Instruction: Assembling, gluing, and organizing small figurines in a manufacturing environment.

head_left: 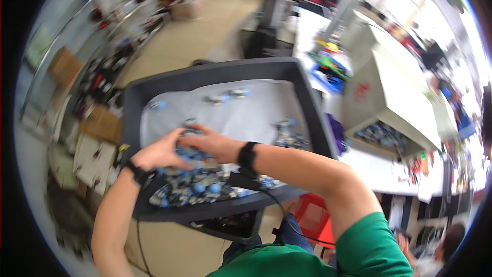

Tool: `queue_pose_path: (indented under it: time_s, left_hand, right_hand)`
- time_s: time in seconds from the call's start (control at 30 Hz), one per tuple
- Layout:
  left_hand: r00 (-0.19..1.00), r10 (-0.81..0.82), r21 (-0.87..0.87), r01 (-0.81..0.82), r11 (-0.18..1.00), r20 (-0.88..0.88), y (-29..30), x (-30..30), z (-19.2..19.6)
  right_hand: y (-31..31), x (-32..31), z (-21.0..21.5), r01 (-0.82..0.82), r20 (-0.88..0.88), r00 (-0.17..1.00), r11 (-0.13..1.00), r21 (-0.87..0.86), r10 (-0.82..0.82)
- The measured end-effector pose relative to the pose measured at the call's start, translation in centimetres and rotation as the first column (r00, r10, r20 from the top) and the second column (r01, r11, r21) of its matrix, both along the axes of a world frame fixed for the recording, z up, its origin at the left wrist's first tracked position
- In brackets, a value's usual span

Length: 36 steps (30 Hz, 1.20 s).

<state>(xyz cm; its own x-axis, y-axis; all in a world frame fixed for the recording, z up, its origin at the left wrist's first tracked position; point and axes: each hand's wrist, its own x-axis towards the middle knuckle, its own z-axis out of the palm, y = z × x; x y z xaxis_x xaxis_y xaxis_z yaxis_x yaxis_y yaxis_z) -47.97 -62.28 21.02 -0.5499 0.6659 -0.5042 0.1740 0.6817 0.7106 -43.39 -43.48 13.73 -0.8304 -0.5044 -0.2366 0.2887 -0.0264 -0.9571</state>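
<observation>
My left hand and my right hand meet over a grey tray, at the far edge of a heap of small blue-and-silver parts. Curved fingers of both hands wrap round a cluster of these parts, with the left thumb spread low on the near side. The right fingers bend downward over the cluster, their tips partly hidden. Motion blurs the parts, so their exact kind cannot be made out. A pale sheet lines the tray floor. Dark bands circle both wrists.
A few parts lie apart at the tray's far side, others along its right wall. To the right, a white table carries a tilted pale box holding similar parts. A thin cable runs from my right wrist. A red bin stands below.
</observation>
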Motion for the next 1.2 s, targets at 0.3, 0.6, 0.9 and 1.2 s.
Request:
queue_pose_path:
  time_s: [0.3,0.6,0.9,1.2]
  left_hand:
    - [0.904,0.102,0.089,-0.071,0.993,-0.415,5.6,2.4,4.8]
    - [0.927,-0.001,0.138,0.057,0.989,-0.375,18.2,10.4,12.4]
    - [0.776,-0.535,0.119,0.598,0.793,-0.333,39.8,22.2,6.5]
    - [0.7,-0.699,0.188,0.713,0.675,-0.145,57.5,32.2,-8.6]
  right_hand:
    - [3.8,2.6,7.1,0.453,0.003,0.889,0.878,-0.152,-0.458]
    - [13.8,12.5,11.0,0.6,-0.185,0.686,0.691,-0.402,-0.703]
    - [30.3,32.5,7.3,0.895,0.123,0.407,0.368,-0.252,-0.905]
    - [43.8,45.4,-5.0,0.985,0.416,0.124,0.06,-0.162,-0.901]
